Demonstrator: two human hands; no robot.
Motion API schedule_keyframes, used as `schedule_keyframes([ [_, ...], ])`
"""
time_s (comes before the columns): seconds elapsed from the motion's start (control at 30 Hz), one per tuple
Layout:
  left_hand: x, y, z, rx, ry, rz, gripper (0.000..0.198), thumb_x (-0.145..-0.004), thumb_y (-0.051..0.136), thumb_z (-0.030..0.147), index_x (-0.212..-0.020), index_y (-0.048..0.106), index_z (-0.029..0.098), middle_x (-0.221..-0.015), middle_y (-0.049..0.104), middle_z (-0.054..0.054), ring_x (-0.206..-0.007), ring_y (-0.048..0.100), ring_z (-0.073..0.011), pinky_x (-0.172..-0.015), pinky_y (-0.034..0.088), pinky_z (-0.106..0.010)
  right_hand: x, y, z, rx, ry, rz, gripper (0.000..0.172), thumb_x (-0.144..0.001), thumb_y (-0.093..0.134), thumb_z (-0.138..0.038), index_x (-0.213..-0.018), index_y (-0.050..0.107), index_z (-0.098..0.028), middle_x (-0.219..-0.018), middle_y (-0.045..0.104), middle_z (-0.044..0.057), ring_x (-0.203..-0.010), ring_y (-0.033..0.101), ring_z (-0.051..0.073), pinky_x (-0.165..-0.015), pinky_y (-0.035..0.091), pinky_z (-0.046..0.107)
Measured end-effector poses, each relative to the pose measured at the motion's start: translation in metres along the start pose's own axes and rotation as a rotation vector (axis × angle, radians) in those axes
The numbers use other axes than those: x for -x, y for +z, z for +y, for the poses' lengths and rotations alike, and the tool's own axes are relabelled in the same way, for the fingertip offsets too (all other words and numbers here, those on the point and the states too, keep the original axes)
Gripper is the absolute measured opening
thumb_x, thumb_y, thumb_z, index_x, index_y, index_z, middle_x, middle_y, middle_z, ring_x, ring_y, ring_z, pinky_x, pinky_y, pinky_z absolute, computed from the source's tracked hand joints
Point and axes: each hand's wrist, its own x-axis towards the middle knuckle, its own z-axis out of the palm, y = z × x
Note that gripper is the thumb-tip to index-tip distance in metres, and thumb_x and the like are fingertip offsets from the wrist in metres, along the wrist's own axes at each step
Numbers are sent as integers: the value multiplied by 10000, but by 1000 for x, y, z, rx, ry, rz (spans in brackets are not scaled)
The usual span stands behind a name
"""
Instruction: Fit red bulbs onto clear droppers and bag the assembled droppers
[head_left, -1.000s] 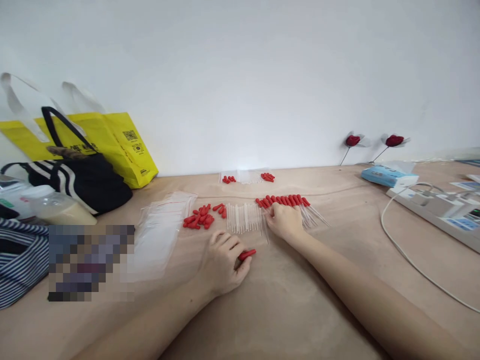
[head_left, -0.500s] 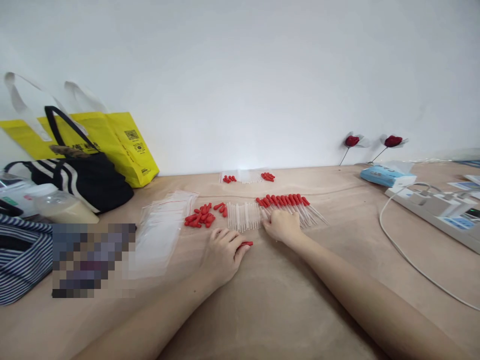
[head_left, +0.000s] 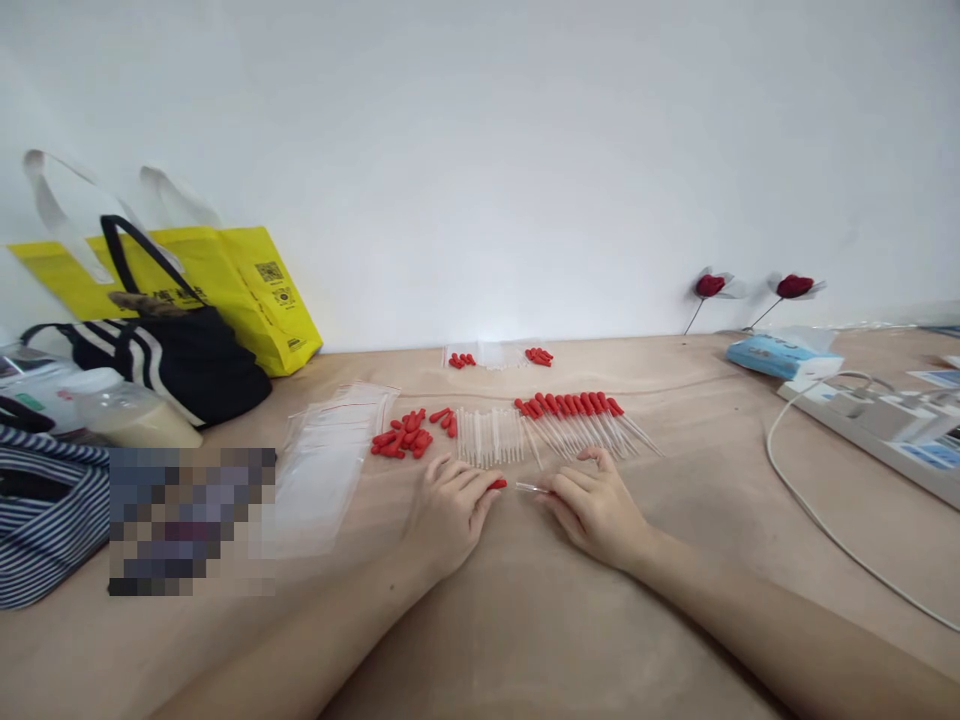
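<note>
Between the thumb and fingers of my left hand (head_left: 451,505) is a red rubber bulb (head_left: 497,484), its end pointing right. My right hand (head_left: 596,505) pinches a clear dropper tube (head_left: 529,487), whose open end faces the bulb across a small gap. Beyond my hands lies a row of loose clear tubes (head_left: 489,437). To its left is a pile of red bulbs (head_left: 405,434). On the right, several droppers with red bulbs fitted (head_left: 574,406) lie side by side, tips slanting toward the lower right.
Clear zip bags (head_left: 322,480) lie left of the bulbs. Another bag (head_left: 491,354) with red bulbs lies near the wall. A yellow bag (head_left: 289,330), black bag (head_left: 217,365) and bottle (head_left: 142,412) stand left. A tissue pack (head_left: 780,355), power strip (head_left: 885,430) and cable (head_left: 795,500) are right.
My right hand has come back from the tubes toward me, now with one clear tube in its fingers. My left hand stays nearly in place with the red bulb.
</note>
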Motion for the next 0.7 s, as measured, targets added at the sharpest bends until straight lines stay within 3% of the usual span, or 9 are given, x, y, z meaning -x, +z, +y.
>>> schedule_keyframes([
  [0.2,-1,-2,2,34,18,28,153,-830,472,194,-915,598,213,-844,684,11,-797,574,-162,-884,267,-404,-3,10,-5,-42,18,-6,154,-860,408,-183,-775,537,-169,-667,620,-14,-580,507,93,-794,249,313],
  [0.47,0,-2,9,109,23,57,151,-844,435,201,-866,584,200,-753,658,12,-729,577,-137,-848,309,-360,-2,9,-5,-134,-53,-16,133,-862,385,-167,-815,509,-157,-680,583,6,-588,473,108,-676,301,270],
  [0.7,1,1,11,135,12,73,168,-854,422,232,-793,574,198,-698,639,26,-681,569,-124,-844,307,-352,-2,8,-5,-134,-90,12,164,-862,376,-160,-831,537,-155,-645,563,2,-561,438,111,-636,275,276],
])
